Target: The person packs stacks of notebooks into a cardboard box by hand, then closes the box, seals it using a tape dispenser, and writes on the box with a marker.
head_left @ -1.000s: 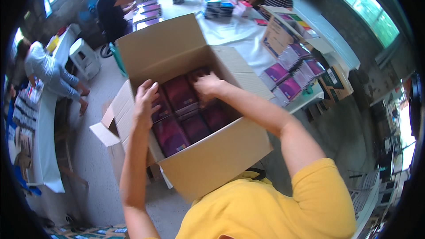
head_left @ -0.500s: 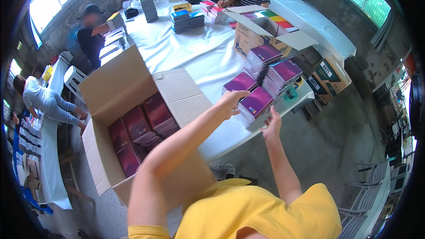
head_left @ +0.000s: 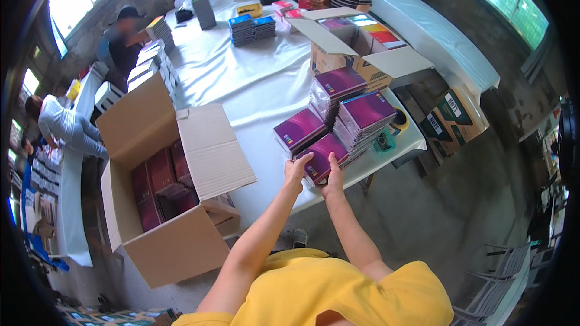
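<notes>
Purple spiral notebooks stand in several stacks near the table's front corner. The nearest notebook stack point(head_left: 326, 152) is between my hands. My left hand point(head_left: 297, 169) grips its left side with the thumb on the top cover, and my right hand point(head_left: 332, 178) grips its front right side, thumb up. Fingers beneath are partly hidden. Against it stand a left notebook stack point(head_left: 299, 127), a right notebook stack point(head_left: 367, 110) and a taller back notebook stack point(head_left: 341, 81). To my left, an open cardboard box point(head_left: 175, 247) holds rows of dark red-purple notebooks point(head_left: 162, 172).
Behind the stacks sits another open carton point(head_left: 338, 63) with colourful notebooks on it. A tape roll point(head_left: 400, 119) and a green basket point(head_left: 385, 140) lie by the table's right edge. Two people work across the white-covered table point(head_left: 241, 78); cartons point(head_left: 453, 121) stand right.
Both my hands have closed in on the nearest notebook stack, the left coming down from above it. The view has shifted. The person at the far side has lifted a red item.
</notes>
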`<action>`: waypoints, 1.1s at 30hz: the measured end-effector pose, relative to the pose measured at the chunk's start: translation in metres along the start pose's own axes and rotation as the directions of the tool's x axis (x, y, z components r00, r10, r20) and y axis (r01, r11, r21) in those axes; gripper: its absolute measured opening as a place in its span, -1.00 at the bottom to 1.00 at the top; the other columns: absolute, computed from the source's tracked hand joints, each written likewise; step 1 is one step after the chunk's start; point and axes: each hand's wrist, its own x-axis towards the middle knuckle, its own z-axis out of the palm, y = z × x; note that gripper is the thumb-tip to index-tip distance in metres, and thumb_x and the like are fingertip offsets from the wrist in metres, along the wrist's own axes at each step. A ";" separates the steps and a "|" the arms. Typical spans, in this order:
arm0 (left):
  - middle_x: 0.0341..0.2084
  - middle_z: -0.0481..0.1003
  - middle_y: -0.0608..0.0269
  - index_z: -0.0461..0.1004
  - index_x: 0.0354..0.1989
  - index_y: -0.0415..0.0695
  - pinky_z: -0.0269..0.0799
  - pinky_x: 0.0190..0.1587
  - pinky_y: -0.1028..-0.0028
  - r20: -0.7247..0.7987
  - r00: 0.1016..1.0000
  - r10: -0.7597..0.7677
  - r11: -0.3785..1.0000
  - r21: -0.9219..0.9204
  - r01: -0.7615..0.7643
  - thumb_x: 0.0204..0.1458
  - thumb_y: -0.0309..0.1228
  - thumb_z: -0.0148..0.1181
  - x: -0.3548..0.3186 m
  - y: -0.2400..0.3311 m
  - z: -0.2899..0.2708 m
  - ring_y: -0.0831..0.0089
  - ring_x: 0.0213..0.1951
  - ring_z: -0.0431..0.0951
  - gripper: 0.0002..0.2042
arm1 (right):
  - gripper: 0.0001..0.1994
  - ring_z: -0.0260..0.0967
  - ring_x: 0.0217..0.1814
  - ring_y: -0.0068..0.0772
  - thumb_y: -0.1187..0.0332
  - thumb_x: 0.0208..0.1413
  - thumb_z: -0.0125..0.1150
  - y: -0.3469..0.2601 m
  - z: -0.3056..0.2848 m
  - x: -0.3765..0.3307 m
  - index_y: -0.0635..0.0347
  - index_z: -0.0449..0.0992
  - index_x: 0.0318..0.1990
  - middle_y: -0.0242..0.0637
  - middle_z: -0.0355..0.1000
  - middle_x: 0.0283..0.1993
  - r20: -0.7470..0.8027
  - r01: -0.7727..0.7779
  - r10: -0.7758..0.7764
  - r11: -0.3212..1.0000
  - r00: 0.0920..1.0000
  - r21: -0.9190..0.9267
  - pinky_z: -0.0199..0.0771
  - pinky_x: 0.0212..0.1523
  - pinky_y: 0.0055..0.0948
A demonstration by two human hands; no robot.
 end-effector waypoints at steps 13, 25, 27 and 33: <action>0.19 0.14 -0.10 -0.17 0.42 -0.14 0.21 0.23 0.14 0.522 0.744 0.417 0.632 0.421 -0.651 0.09 0.22 0.01 -0.191 0.119 -0.026 0.10 0.19 0.25 -0.09 | -0.35 0.05 0.40 0.08 -0.05 0.24 -0.03 -0.015 0.007 -0.057 0.03 0.07 0.39 0.04 0.03 0.40 0.713 -0.396 -0.074 0.789 0.697 0.469 0.09 0.33 0.24; 0.15 -0.01 -0.39 -0.68 0.29 -0.46 -0.12 0.37 0.17 0.470 0.633 0.615 0.365 0.543 -0.757 -0.43 0.08 0.56 -0.266 0.206 -0.178 -0.22 0.29 -0.02 0.51 | -0.08 0.26 0.26 0.08 0.05 -0.14 0.36 -0.023 0.185 -0.198 0.28 0.06 0.36 0.07 0.20 0.30 0.874 -0.355 0.238 0.931 0.423 -0.082 0.28 0.27 0.06; 0.15 0.02 -0.32 -0.64 0.30 -0.50 -0.13 0.37 0.21 0.421 0.598 0.682 0.387 0.487 -0.783 -0.44 -0.01 0.59 -0.279 0.230 -0.214 -0.12 0.30 -0.01 0.49 | -0.09 0.29 0.25 0.08 0.11 -0.16 0.37 0.001 0.214 -0.200 0.33 0.08 0.34 0.09 0.23 0.28 0.892 -0.405 0.342 0.890 0.295 -0.207 0.29 0.27 0.06; 0.35 -0.02 0.04 -0.40 0.43 -0.19 0.36 0.17 0.38 0.323 0.611 0.723 0.566 0.230 -0.791 -0.07 -0.51 0.36 -0.278 0.244 -0.329 0.36 0.29 0.15 0.05 | -0.29 0.48 0.03 -0.01 0.14 -0.21 0.34 0.100 0.252 -0.157 0.38 0.39 0.13 0.08 0.44 0.07 0.732 -0.643 0.607 0.701 0.309 -0.309 0.47 0.12 -0.03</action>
